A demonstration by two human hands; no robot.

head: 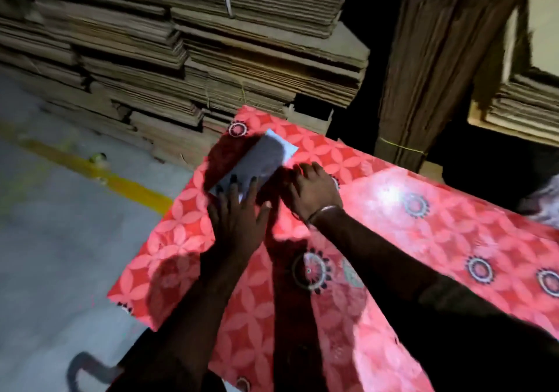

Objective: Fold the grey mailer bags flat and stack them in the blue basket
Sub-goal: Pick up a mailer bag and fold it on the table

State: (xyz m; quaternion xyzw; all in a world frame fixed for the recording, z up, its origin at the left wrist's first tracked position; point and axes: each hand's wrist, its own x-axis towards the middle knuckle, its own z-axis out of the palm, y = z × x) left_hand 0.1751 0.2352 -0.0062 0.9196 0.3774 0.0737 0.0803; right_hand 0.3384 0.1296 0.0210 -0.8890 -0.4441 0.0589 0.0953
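Under the flat left hand [239, 219] — grey mailer bag [257, 161] (right hand's [311, 189] grip unclear).

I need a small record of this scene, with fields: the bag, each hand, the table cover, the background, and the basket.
bag: grey mailer bag, lying flat on the far corner of the table
left hand: fingers straight, pressing the near end of the bag
right hand: fingers bent at the bag's right edge; grip unclear; bangle on wrist
table cover: red patterned cloth
background: stacks of flattened cardboard
basket: not in view
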